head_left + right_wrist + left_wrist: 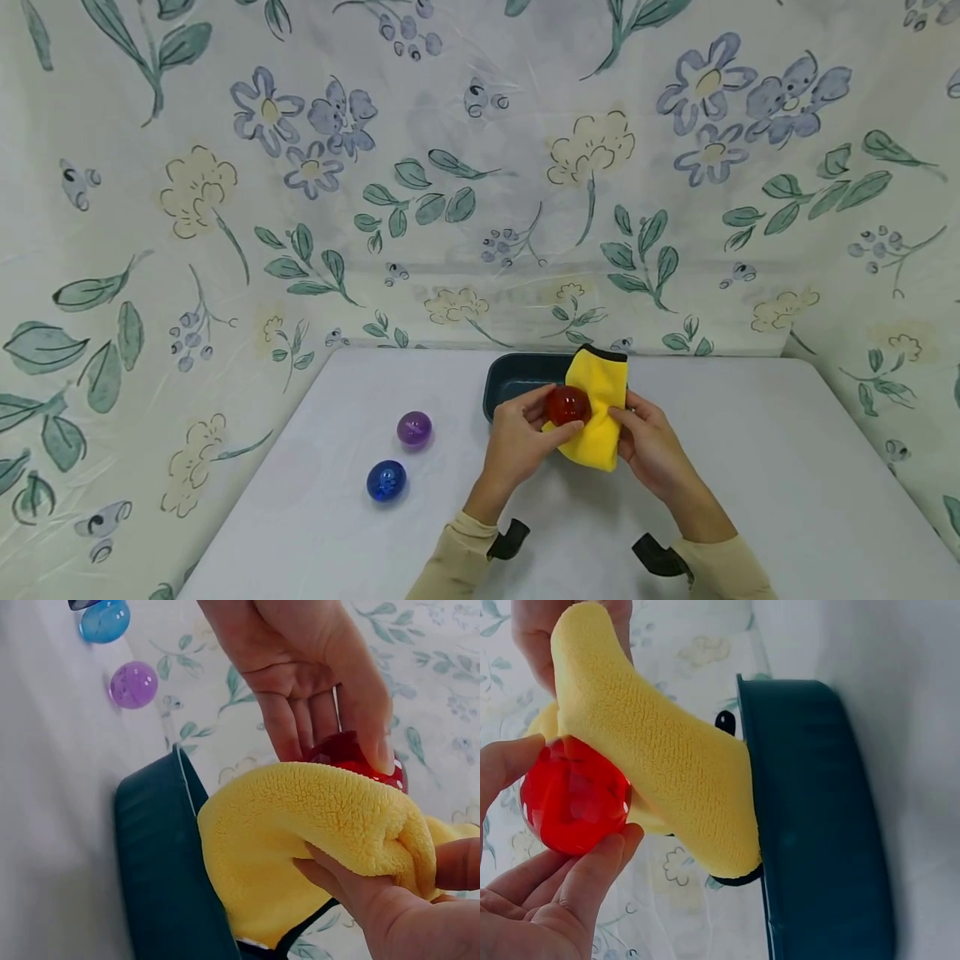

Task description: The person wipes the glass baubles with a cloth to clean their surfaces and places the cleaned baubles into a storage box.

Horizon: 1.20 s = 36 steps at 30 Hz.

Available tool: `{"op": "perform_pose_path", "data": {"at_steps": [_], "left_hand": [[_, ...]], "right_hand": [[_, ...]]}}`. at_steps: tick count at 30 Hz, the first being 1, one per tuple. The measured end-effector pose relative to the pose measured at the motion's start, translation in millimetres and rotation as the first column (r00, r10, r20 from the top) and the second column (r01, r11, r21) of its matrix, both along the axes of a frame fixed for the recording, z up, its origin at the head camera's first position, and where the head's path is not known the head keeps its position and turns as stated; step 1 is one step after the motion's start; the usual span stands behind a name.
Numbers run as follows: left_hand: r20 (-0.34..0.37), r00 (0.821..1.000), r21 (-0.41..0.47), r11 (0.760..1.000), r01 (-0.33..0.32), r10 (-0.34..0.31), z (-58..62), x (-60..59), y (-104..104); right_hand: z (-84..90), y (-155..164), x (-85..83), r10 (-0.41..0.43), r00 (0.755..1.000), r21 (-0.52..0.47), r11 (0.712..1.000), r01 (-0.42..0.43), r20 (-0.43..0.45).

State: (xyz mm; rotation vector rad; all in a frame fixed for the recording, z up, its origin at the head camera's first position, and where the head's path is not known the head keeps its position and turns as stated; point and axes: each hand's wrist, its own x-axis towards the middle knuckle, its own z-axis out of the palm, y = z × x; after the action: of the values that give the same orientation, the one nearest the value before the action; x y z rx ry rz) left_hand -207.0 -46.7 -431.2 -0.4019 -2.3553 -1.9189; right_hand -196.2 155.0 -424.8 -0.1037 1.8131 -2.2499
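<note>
A clear red ball [567, 406] is held between the thumb and fingers of my left hand [519, 437]. My right hand [654, 442] pinches a yellow cloth [600, 417] with a black edge, bunched against the ball's right side. In the left wrist view the cloth [660, 757] touches the upper right of the red ball [574, 796]. The right wrist view shows the right thumb and fingers gripping a fold of the cloth [300, 817], which partly hides the ball [352, 756]. Both hands are raised above the table, in front of a dark teal tray [517, 367].
A purple ball [414, 430] and a blue ball [386, 481] lie on the white table [315, 542] left of the hands. The tray stands near the table's back edge. Floral sheeting [480, 208] hangs behind and along both sides.
</note>
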Motion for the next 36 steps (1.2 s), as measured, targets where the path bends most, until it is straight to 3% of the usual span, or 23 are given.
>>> {"op": "perform_pose_path", "data": {"at_steps": [12,20,25,36], "left_hand": [[-0.018,0.998,-0.092,0.994,0.054,-0.056,5.4,4.1,0.1],[0.031,0.999,-0.18,0.983,0.04,-0.035,7.5,2.4,-3.5],[0.043,0.998,-0.248,0.968,0.044,-0.035,6.1,2.0,-6.3],[0.01,0.997,-0.296,0.952,0.077,-0.078,6.2,-0.6,-12.1]], "right_hand": [[2.0,3.9,0.6,-0.012,1.0,0.017,1.0,0.012,-0.014],[4.2,3.1,1.9,-0.015,0.999,0.044,0.999,0.017,-0.047],[6.3,1.8,4.0,-0.033,0.998,0.095,0.995,0.039,-0.06],[7.9,-2.2,8.1,-0.042,0.988,0.218,0.973,0.074,-0.15]]}}
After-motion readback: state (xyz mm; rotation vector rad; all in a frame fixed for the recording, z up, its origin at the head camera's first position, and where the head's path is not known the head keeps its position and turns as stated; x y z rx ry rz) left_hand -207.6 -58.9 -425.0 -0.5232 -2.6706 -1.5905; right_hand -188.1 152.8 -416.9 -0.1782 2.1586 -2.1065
